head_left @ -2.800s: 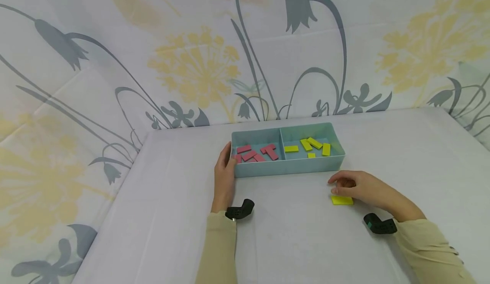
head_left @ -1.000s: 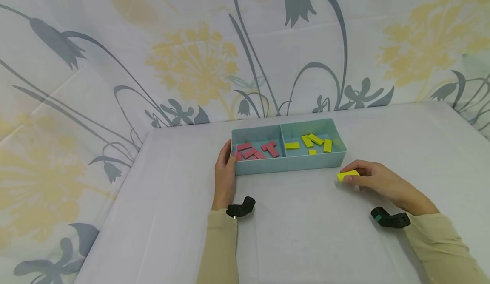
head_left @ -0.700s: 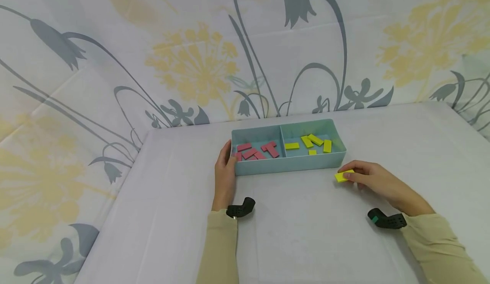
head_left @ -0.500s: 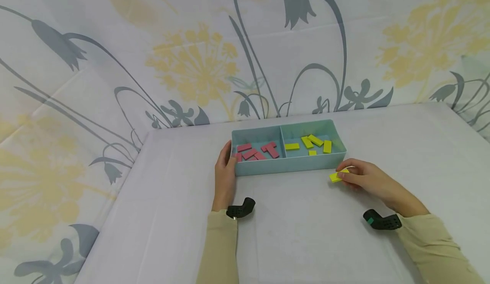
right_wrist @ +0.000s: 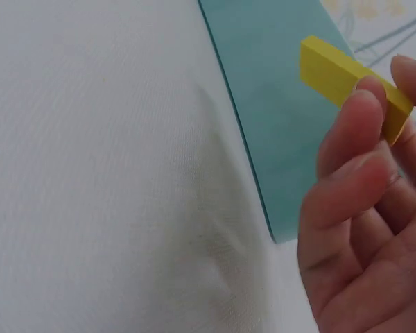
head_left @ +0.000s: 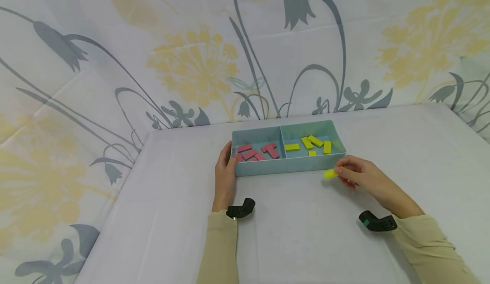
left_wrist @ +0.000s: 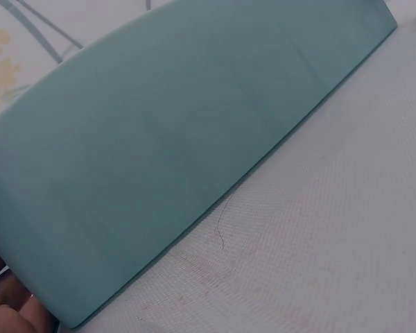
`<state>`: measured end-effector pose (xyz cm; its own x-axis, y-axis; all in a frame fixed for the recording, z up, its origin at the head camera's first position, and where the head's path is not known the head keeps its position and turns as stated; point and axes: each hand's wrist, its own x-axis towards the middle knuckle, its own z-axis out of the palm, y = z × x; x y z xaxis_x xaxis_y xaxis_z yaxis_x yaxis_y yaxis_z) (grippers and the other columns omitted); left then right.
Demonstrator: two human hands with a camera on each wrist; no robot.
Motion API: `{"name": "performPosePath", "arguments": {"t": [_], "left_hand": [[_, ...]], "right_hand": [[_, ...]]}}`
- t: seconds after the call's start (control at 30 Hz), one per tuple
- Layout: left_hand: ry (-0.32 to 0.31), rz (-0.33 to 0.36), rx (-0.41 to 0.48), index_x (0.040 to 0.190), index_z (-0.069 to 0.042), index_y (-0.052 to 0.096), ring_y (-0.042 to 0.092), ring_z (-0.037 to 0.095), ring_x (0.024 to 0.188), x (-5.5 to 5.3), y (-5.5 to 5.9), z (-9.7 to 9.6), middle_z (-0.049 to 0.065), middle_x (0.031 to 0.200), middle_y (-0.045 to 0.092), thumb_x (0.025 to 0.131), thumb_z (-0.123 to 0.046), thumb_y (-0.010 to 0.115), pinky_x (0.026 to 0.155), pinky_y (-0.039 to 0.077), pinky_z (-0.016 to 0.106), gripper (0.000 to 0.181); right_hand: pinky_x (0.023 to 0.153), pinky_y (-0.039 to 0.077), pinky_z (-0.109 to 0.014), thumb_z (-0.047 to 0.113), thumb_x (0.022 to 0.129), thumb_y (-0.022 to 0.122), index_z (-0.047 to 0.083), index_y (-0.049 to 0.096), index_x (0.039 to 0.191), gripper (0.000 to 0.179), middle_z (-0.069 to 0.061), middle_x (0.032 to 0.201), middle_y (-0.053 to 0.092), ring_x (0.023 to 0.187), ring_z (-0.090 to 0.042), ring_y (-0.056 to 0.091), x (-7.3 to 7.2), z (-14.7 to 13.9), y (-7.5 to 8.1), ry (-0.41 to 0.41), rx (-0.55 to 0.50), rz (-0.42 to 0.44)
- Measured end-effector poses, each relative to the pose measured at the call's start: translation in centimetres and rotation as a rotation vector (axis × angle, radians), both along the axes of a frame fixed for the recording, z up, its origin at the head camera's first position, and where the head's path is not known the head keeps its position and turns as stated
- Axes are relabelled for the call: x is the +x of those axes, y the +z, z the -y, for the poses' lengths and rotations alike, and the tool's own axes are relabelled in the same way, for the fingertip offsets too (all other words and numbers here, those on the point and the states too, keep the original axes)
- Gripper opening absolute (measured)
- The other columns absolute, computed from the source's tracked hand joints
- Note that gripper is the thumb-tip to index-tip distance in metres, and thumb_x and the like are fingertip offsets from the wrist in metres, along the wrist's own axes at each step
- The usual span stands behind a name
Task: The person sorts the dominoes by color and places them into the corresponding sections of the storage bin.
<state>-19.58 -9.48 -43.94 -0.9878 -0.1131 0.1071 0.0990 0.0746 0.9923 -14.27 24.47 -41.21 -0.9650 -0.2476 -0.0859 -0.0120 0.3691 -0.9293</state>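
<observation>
A teal two-compartment box (head_left: 283,165) stands on the table. My left hand (head_left: 224,175) holds its left end, thumb at the front corner and fingers along the end wall; in the left wrist view those fingers (left_wrist: 10,309) curl at the lower corner. My right hand (head_left: 361,174) pinches one end of a flat yellow block (right_wrist: 333,73), shaped like a domino, between thumb and fingers. The block is raised above the tablecloth, just in front of the box's right compartment. Pink blocks (head_left: 250,154) lie in the left compartment, yellow blocks (head_left: 315,140) in the right.
A white cloth (head_left: 291,233) covers the table. Behind the box hangs a flower-patterned curtain (head_left: 268,54), which also runs along the left side. Each wrist carries a black camera mount (head_left: 377,222).
The yellow block lay on the cloth under my right hand; now it is pinched and lifted, and has lately moved left along the box's front. My left hand stays on the box.
</observation>
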Motion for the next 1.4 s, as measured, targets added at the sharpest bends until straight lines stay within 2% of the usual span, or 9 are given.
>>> {"name": "performPosePath", "arguments": {"t": [0.1,0.37,0.53,0.7,0.83,0.93,1.1,1.23,1.4], "left_hand": [[-0.001,0.005,0.006,0.134,-0.030,0.038,0.030,-0.002,0.123,0.0,0.1,0.0,-0.013,0.136,0.037,0.091,-0.017,0.040,0.102,0.025,0.028,0.046],[-0.027,0.030,0.015,0.138,-0.017,0.034,0.029,0.003,0.125,1.4,2.5,-0.4,-0.003,0.140,0.034,0.092,-0.011,0.038,0.103,0.024,0.028,0.047],[-0.028,0.029,0.023,0.138,-0.018,0.035,0.028,0.004,0.126,1.0,2.0,-0.2,-0.003,0.140,0.034,0.092,-0.011,0.038,0.103,0.023,0.030,0.046],[-0.016,0.033,0.037,0.136,-0.027,0.037,0.029,-0.001,0.124,0.0,0.5,0.1,-0.012,0.137,0.035,0.092,-0.016,0.040,0.103,0.024,0.027,0.045],[-0.005,0.038,0.028,0.134,-0.032,0.037,0.029,-0.002,0.124,-0.2,0.0,0.1,-0.018,0.135,0.036,0.092,-0.019,0.040,0.103,0.023,0.026,0.044],[-0.011,0.041,0.037,0.134,-0.030,0.038,0.028,-0.001,0.124,-0.1,0.4,0.1,-0.016,0.135,0.036,0.091,-0.018,0.041,0.103,0.023,0.027,0.044],[-0.025,0.035,0.034,0.137,-0.020,0.036,0.029,0.002,0.125,0.8,1.9,-0.2,-0.010,0.137,0.035,0.092,-0.014,0.040,0.102,0.024,0.027,0.046],[-0.031,0.037,0.016,0.138,-0.017,0.034,0.028,0.002,0.125,1.2,2.6,-0.4,-0.005,0.140,0.034,0.092,-0.012,0.038,0.102,0.024,0.026,0.046],[-0.020,0.047,0.022,0.138,-0.017,0.035,0.029,0.002,0.125,1.0,2.4,-0.4,-0.008,0.139,0.035,0.091,-0.012,0.038,0.103,0.023,0.027,0.047]], "right_hand": [[0.053,0.044,-0.033,0.033,0.089,0.053,0.004,0.051,0.103,0.032,-0.021,0.083,0.053,0.064,-0.024,0.050,0.1,0.1,0.2,-0.002,-0.021,-0.027],[0.059,0.047,-0.033,0.033,0.090,0.051,0.005,0.052,0.105,0.031,-0.022,0.087,0.052,0.071,-0.029,0.052,0.4,0.2,0.2,-0.078,-0.112,-0.086],[0.062,0.049,-0.031,0.029,0.091,0.049,0.003,0.049,0.110,0.032,-0.025,0.092,0.050,0.075,-0.028,0.053,0.7,0.2,0.5,-0.116,-0.206,-0.114],[0.063,0.050,-0.027,0.019,0.092,0.049,-0.001,0.048,0.112,0.029,-0.024,0.093,0.053,0.077,-0.023,0.057,0.6,0.3,0.4,-0.086,-0.312,-0.164],[0.064,0.051,-0.027,0.013,0.091,0.050,-0.003,0.048,0.114,0.028,-0.023,0.097,0.055,0.082,-0.022,0.060,0.4,0.3,-0.1,-0.068,-0.378,-0.189],[0.063,0.051,-0.027,0.011,0.091,0.050,-0.003,0.048,0.116,0.028,-0.022,0.101,0.056,0.084,-0.023,0.061,0.3,0.5,-0.4,-0.063,-0.400,-0.200],[0.060,0.051,-0.027,0.010,0.091,0.050,-0.003,0.049,0.117,0.030,-0.017,0.104,0.057,0.084,-0.023,0.062,0.1,1.3,-0.4,-0.082,-0.419,-0.222],[0.056,0.050,-0.027,0.012,0.090,0.052,-0.004,0.050,0.117,0.031,-0.014,0.100,0.059,0.080,-0.023,0.062,-0.1,2.1,0.2,-0.154,-0.455,-0.265],[0.058,0.049,-0.023,0.013,0.089,0.053,-0.005,0.054,0.114,0.031,-0.014,0.094,0.062,0.080,-0.024,0.060,-0.7,2.9,1.2,-0.273,-0.493,-0.369]]}}
